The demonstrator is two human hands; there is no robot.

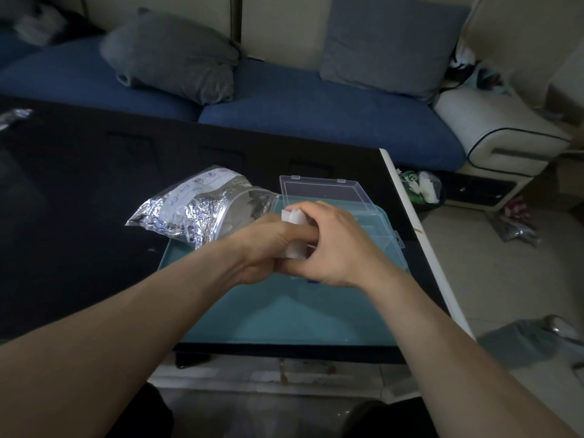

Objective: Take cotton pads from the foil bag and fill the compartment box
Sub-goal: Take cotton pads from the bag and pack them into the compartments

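A crinkled foil bag (192, 210) lies on its side on the dark table, its mouth facing right toward the box. The clear compartment box (377, 229) sits on a teal mat (284, 314), its lid (322, 188) open and tilted back. My left hand (268, 245) and my right hand (335, 245) meet above the box, both gripping a small stack of white cotton pads (295, 230) between their fingers. The hands hide most of the box's compartments.
The black table (79, 191) ends at a white edge on the right. A blue sofa (284, 99) with grey cushions stands behind it. A crumpled foil scrap (14, 116) lies at the far left. Bags and clutter sit on the floor to the right.
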